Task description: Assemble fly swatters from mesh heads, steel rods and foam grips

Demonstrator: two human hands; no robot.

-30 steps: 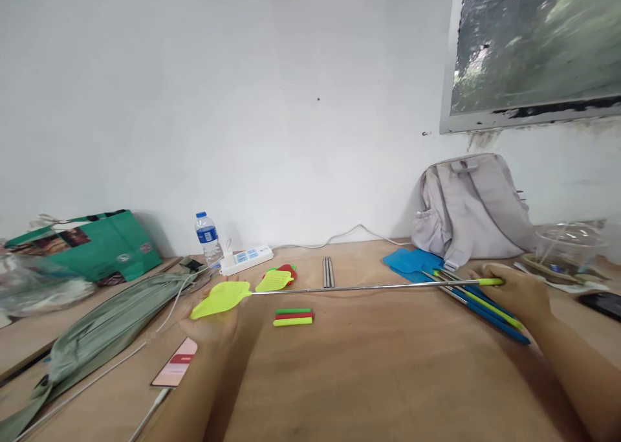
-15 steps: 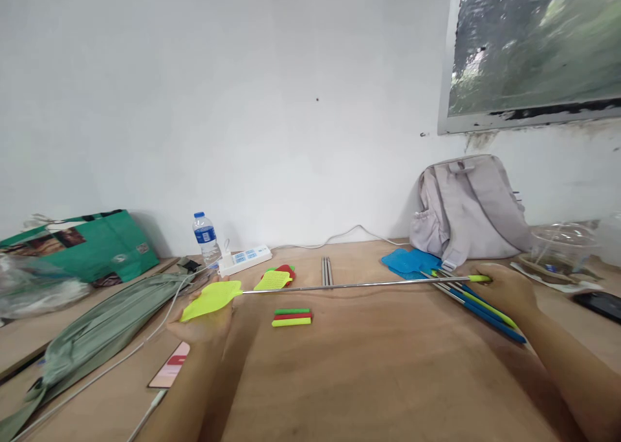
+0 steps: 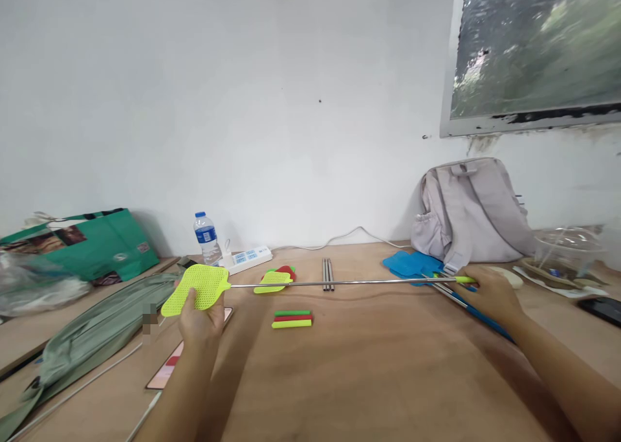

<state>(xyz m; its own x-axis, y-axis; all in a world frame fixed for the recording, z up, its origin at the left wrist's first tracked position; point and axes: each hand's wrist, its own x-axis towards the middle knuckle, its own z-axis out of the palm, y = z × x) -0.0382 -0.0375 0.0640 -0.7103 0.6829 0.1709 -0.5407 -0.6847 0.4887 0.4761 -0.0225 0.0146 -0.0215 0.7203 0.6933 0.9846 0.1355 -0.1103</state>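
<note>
A yellow-green fly swatter (image 3: 206, 285) with a long metal rod stretches level across the view above the table. My left hand (image 3: 200, 325) grips its perforated head, thumb on the near face and fingers behind. My right hand (image 3: 495, 296) is closed around the yellow-green handle at the far right end. Below the right hand lie blue fly swatters (image 3: 412, 262) with metal rods and blue handles, partly hidden by the hand. Behind the rod rest a yellow swatter head (image 3: 272, 282) on red and green ones, and several short metal tubes (image 3: 328, 270). Nearer sit green, red and yellow handles (image 3: 292, 319).
At the back stand a water bottle (image 3: 206, 236), a white power strip (image 3: 247, 259) and a grey backpack (image 3: 473, 212). On the left are a green bag (image 3: 111, 244), a grey-green cloth (image 3: 101, 338) and a phone (image 3: 162, 374) by a cable. A dark phone (image 3: 601, 310) lies right.
The swatter has shifted slightly left, and its head has turned to show its holes. My left thumb now presses on the head's near face, which earlier lay across the palm.
</note>
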